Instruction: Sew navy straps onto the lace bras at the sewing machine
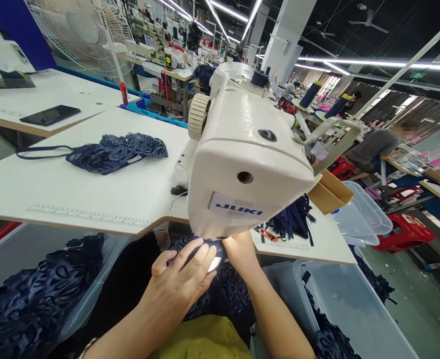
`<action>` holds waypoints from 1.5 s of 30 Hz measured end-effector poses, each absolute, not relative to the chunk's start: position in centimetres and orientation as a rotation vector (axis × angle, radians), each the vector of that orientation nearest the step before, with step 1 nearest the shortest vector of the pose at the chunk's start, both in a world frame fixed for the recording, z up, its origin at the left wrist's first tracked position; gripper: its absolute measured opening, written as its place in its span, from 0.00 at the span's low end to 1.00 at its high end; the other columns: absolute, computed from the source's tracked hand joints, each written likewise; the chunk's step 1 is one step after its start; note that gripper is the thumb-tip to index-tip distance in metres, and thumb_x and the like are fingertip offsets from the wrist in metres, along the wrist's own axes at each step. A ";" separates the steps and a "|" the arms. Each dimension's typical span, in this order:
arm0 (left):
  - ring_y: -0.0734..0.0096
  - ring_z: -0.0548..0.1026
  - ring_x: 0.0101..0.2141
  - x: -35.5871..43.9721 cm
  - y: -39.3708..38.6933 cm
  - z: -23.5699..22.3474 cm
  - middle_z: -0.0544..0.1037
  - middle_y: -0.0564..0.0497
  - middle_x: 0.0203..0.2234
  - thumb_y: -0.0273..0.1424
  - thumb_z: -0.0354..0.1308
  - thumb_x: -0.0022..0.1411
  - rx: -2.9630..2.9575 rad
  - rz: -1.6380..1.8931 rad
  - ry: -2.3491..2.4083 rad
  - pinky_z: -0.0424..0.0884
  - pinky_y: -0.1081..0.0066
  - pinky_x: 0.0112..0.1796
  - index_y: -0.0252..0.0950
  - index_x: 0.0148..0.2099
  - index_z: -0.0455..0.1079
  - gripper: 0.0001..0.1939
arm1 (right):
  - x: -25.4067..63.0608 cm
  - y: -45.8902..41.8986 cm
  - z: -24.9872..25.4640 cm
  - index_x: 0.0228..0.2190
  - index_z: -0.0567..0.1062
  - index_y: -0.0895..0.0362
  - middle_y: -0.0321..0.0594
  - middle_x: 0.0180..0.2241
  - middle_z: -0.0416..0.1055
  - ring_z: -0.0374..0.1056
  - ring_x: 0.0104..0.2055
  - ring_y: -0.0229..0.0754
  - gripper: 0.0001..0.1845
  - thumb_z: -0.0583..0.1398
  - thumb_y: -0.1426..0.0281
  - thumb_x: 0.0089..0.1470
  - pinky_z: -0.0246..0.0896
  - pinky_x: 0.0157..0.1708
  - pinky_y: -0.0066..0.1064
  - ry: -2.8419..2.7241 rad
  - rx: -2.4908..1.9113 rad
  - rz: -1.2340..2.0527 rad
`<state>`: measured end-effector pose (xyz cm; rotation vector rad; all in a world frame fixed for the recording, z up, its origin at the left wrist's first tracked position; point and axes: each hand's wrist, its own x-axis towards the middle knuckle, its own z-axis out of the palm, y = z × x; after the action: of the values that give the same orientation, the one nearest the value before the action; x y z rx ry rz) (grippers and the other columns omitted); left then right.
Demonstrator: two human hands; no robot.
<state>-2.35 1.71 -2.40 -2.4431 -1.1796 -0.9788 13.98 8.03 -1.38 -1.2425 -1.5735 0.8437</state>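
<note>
Below the head of a white JUKI sewing machine (250, 164), my left hand (184, 274) is closed over the edge of a navy lace garment (233, 286), its fingers bent and pressed on the cloth. A bright light falls on the fabric by the fingertips. My right hand (240, 252) is on the other side of the same cloth, close under the machine head, which hides its fingers. The needle area is hidden too. The rest of the garment hangs down over my lap.
A navy lace bra (115, 154) with a strap lies on the white table (104, 192), left of the machine. Orange-handled snips (268, 234) and navy straps (293, 217) lie at right. Plastic bins (358, 299) of navy pieces flank me. A cardboard box (328, 192) stands behind.
</note>
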 end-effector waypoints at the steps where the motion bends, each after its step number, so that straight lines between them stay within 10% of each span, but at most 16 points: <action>1: 0.65 0.74 0.48 -2.3 1.8 -2.1 0.79 0.54 0.46 0.31 0.50 0.68 -2.416 -0.958 -1.154 0.60 0.65 0.42 0.41 0.54 0.68 0.14 | 14.0 8.1 -1.3 0.25 0.71 0.54 0.32 0.19 0.63 0.62 0.27 0.40 0.07 0.56 0.75 0.52 0.61 0.35 0.33 -1.574 -1.256 0.836; 24: 0.65 0.75 0.45 -0.7 1.3 -1.6 0.80 0.55 0.45 0.32 0.51 0.68 -2.323 -1.120 -1.392 0.57 0.63 0.44 0.42 0.51 0.71 0.12 | 13.9 8.9 -1.7 0.40 0.77 0.56 0.42 0.39 0.78 0.71 0.42 0.44 0.16 0.53 0.74 0.53 0.66 0.46 0.33 -1.712 -1.150 0.730; 45: 0.64 0.74 0.45 -1.3 1.7 -2.2 0.80 0.53 0.43 0.36 0.46 0.70 -2.379 -1.244 -1.397 0.57 0.61 0.47 0.42 0.51 0.71 0.15 | 13.8 8.9 -0.7 0.39 0.78 0.54 0.41 0.33 0.78 0.71 0.42 0.46 0.16 0.53 0.72 0.54 0.66 0.47 0.35 -1.843 -1.123 0.630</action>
<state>-1.35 1.73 -2.21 -2.3792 -1.3972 -1.2444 13.80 8.87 -0.72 -1.1232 -1.8433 0.6299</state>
